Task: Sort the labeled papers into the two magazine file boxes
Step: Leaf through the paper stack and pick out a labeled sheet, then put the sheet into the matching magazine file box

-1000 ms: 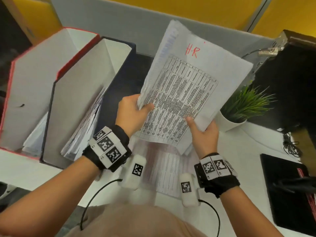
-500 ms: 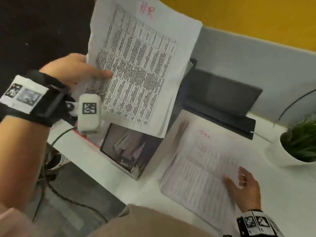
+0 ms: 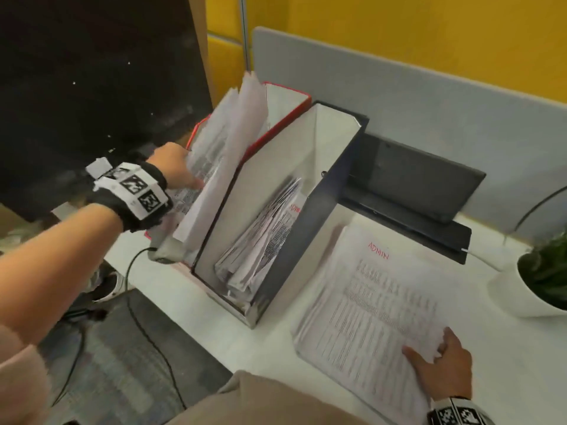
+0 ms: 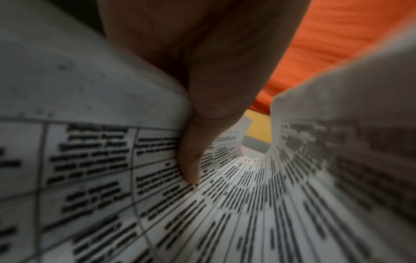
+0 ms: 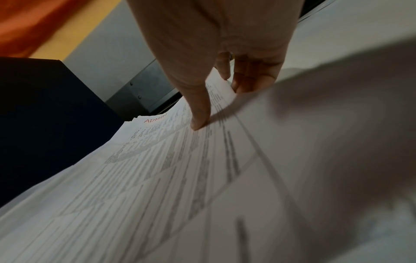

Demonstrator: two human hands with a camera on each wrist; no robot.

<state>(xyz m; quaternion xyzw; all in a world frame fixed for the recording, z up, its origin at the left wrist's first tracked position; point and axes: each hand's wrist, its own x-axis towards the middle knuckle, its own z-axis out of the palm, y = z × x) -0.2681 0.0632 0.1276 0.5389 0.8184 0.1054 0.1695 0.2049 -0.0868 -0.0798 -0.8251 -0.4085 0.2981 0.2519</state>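
HR sheet [image 3: 227, 142] now lowered into red box [image 3: 288, 113], white desk [image 3: 165, 286], yellow wall [image 3: 429, 32]

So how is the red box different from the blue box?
The red box sits farther left, the blue box beside it, nearer the pile of papers.
The left hand is pushing papers into the red box; no hand touches the blue box.
Papers stick up above the red box; those in the blue box lie low inside.
Both are white inside and hold printed papers.
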